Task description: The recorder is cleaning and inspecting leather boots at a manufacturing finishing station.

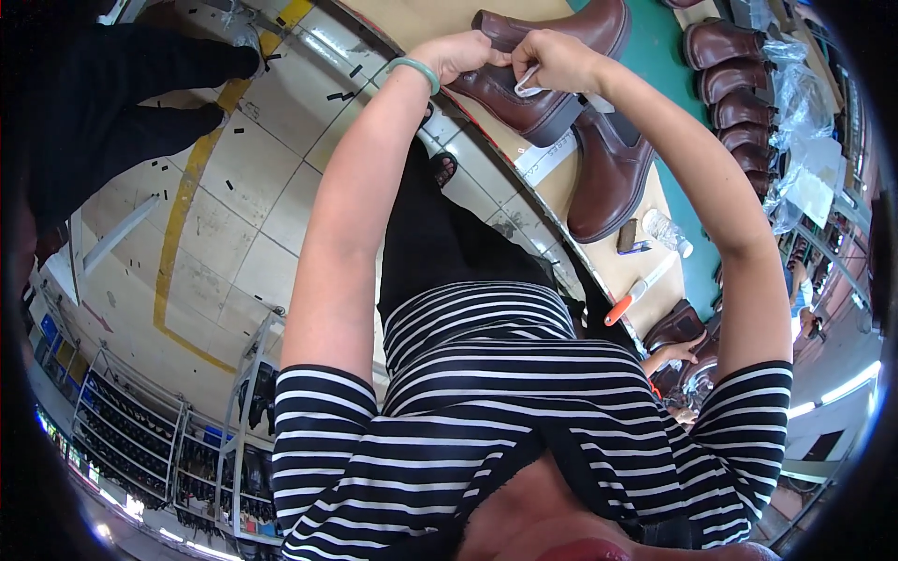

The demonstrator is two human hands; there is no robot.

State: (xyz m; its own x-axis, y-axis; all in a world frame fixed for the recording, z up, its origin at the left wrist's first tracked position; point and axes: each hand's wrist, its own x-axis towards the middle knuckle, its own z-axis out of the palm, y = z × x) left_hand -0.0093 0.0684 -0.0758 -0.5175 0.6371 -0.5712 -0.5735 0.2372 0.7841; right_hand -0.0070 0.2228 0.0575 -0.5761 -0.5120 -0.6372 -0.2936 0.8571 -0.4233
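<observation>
A brown leather boot (pixel 510 103) lies at the table's edge under both of my hands. My left hand (pixel 458 56), with a pale green bangle on the wrist, is closed at the boot's upper; its fingertips are partly hidden. Close beside it, my right hand (pixel 557 61) pinches a small white piece, seemingly cloth (pixel 528 82), against the boot. Another brown boot (pixel 599 23) lies just beyond my hands. A third brown boot (pixel 608 182), with a dark elastic side panel, rests nearer to me, below my right forearm.
On the cardboard-covered table (pixel 552 187) lie an orange-handled tool (pixel 631 299), a clear bottle (pixel 666 229) and a pen (pixel 634 249). Several brown boots (pixel 734 79) line the right side beside clear plastic. Another person's hand (pixel 678 353) is at lower right; dark-clothed legs (pixel 159 93) stand left.
</observation>
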